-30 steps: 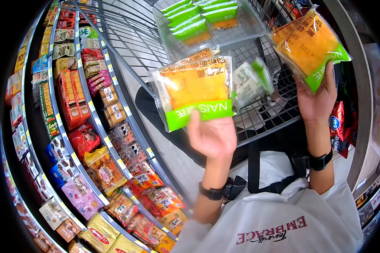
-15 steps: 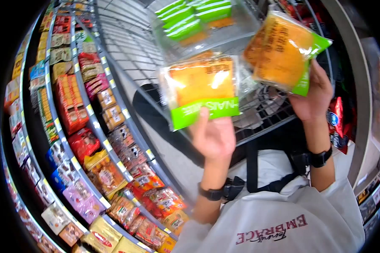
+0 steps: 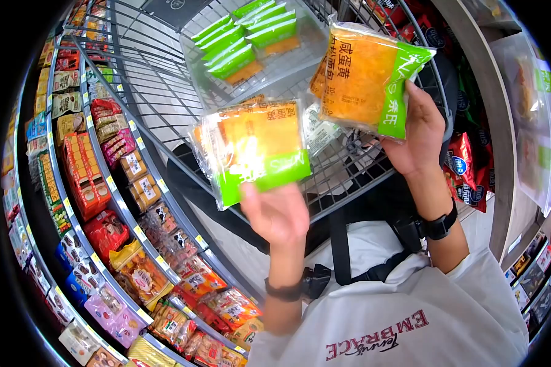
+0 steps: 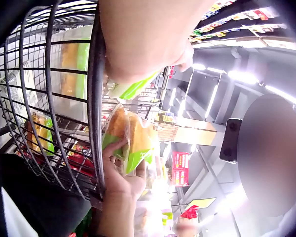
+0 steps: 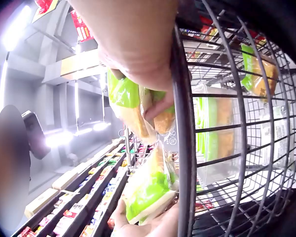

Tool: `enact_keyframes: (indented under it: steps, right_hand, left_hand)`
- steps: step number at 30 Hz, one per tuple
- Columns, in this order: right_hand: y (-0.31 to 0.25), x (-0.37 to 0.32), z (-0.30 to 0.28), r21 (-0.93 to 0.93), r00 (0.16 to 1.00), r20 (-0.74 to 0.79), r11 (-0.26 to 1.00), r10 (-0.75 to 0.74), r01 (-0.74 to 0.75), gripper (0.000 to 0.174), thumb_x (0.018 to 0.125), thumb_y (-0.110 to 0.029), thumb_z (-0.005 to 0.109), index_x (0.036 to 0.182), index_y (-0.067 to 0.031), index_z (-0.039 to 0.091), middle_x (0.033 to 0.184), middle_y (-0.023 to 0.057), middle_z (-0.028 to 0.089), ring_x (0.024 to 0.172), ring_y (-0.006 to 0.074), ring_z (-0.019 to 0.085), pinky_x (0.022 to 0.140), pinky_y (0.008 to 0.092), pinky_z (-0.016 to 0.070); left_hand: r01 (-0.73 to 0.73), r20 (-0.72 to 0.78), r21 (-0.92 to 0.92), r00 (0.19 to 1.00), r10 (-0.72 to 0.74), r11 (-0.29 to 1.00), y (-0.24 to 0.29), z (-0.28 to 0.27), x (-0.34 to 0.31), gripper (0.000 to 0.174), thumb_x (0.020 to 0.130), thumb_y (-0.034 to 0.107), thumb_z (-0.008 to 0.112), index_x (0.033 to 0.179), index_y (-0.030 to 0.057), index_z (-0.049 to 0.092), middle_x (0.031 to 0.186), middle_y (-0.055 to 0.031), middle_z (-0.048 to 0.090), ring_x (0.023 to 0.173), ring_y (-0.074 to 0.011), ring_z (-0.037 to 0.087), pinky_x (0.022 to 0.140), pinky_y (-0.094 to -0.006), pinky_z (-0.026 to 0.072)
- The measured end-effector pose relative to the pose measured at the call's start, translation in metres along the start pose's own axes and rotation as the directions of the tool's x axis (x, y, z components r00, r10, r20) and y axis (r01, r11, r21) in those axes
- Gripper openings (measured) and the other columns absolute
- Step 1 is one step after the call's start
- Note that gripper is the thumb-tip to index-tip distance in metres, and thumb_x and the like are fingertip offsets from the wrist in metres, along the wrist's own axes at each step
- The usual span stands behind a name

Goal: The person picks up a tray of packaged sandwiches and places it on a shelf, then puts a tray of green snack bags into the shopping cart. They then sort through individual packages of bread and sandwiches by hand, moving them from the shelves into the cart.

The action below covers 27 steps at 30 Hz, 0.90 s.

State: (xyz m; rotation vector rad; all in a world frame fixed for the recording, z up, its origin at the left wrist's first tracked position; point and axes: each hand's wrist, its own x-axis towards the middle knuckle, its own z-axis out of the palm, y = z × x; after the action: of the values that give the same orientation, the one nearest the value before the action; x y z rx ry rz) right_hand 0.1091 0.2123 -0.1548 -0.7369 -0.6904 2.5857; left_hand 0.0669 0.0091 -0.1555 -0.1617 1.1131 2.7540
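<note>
Plastic bread packets (image 3: 367, 76), square, shiny, gripped by left fingers (image 3: 254, 205) and right fingers (image 3: 420, 101), wire cart (image 5: 188, 148)

The shelf (image 3: 142, 235) is left of the cart (image 3: 159, 92). In the cart, a box (image 3: 272, 72) holds bread (image 3: 232, 61). Before the box are packs (image 3: 260, 144) in the left hand (image 3: 278, 211) and, right of these, more packs (image 3: 364, 76) in the right hand (image 3: 416, 125). Bags (image 3: 466, 162) are right of the cart.
</note>
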Motion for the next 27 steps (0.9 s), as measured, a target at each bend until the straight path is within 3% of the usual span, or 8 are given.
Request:
enact_keyframes:
  steps: [2,4,7,8,12,19,23,27]
  right_hand:
    - [-0.001,-0.004,0.005,0.039,0.993,0.083,0.996,-0.084,0.081,0.038,0.095,-0.025,0.054,0.128,-0.0072,0.055,0.117,0.0046,0.064,0.104,0.0165,0.063,0.088,0.0308,0.0493]
    - [0.001,-0.007,0.002,0.072,0.988,0.08,0.989,-0.131,0.126,0.041,0.094,-0.031,0.054,0.128,-0.0079,0.056,0.122,0.0051,0.063,0.11,0.018,0.06,0.093,0.0343,0.0466]
    - [0.0,-0.01,-0.013,0.176,0.961,0.234,0.979,-0.145,0.105,0.048,0.093,-0.035,0.053,0.132,-0.0075,0.054,0.13,0.0074,0.06,0.118,0.0214,0.056,0.1,0.0385,0.0421]
    - [0.0,-0.01,-0.018,0.197,0.941,0.301,0.975,-0.156,0.099,0.051,0.091,-0.034,0.053,0.134,-0.0064,0.053,0.133,0.009,0.058,0.123,0.0237,0.053,0.104,0.041,0.0392]
    - [-0.004,-0.005,-0.029,0.181,0.85,0.52,0.983,-0.086,-0.011,0.051,0.09,-0.032,0.052,0.134,-0.0051,0.052,0.138,0.0107,0.055,0.131,0.026,0.047,0.113,0.0484,0.0307]
    - [0.0,-0.002,-0.014,0.19,0.912,0.4,0.982,-0.09,0.013,0.045,0.098,-0.032,0.045,0.138,-0.0096,0.049,0.144,0.0128,0.05,0.136,0.0281,0.043,0.113,0.0586,0.0302]
    - [-0.002,0.008,-0.013,0.154,0.872,0.49,0.984,-0.001,-0.085,0.042,0.104,-0.035,0.041,0.137,-0.0109,0.049,0.14,0.0091,0.053,0.127,0.0228,0.051,0.102,0.0452,0.0468]
    - [0.002,0.006,-0.005,-0.055,0.977,0.198,0.996,0.082,-0.072,0.032,0.103,-0.037,0.047,0.126,-0.0159,0.056,0.11,-0.0029,0.067,0.094,0.0102,0.064,0.064,0.0262,0.0526]
  left_hand:
    - [-0.013,0.043,-0.113,0.999,0.018,0.994,0.003,0.001,0.001,0.066,0.095,0.045,0.058,0.146,0.0079,0.039,0.148,-0.0101,0.045,0.134,-0.0268,0.044,0.113,-0.0503,0.0321]
    - [0.031,-0.045,-0.207,0.998,-0.042,0.978,0.008,0.01,0.001,0.079,0.093,0.065,0.046,0.149,0.0102,0.033,0.152,-0.0075,0.038,0.139,-0.0259,0.035,0.117,-0.0481,0.0237]
    - [-0.007,-0.198,-0.087,0.98,-0.01,0.996,0.01,0.019,0.0,0.07,0.098,0.054,0.043,0.151,0.01,0.03,0.153,-0.0096,0.037,0.139,-0.0295,0.036,0.115,-0.0506,0.0253]
    - [-0.057,-0.094,-0.093,0.994,0.049,0.994,0.009,0.016,0.001,0.057,0.096,0.045,0.05,0.143,0.0122,0.046,0.146,-0.009,0.048,0.132,-0.0293,0.045,0.108,-0.0559,0.0338]
    - [0.004,-0.056,-0.185,0.998,-0.015,0.983,0.006,0.008,0.005,0.064,0.096,0.05,0.045,0.148,0.0131,0.036,0.147,-0.0089,0.043,0.131,-0.0302,0.044,0.105,-0.0543,0.036]
    - [0.085,-0.07,-0.251,0.992,-0.106,0.964,0.01,0.005,0.006,0.064,0.097,0.052,0.043,0.148,0.014,0.035,0.148,-0.0096,0.043,0.132,-0.0315,0.044,0.105,-0.057,0.0361]
    - [0.085,-0.044,-0.248,0.994,-0.099,0.965,0.01,0.004,0.005,0.065,0.097,0.052,0.043,0.149,0.0149,0.035,0.149,-0.0102,0.042,0.133,-0.0323,0.043,0.104,-0.0598,0.0362]
    - [0.106,-0.059,-0.271,0.99,-0.126,0.957,0.011,0.009,0.003,0.065,0.096,0.053,0.044,0.151,0.0185,0.035,0.153,-0.008,0.039,0.138,-0.0328,0.038,0.11,-0.0628,0.0274]
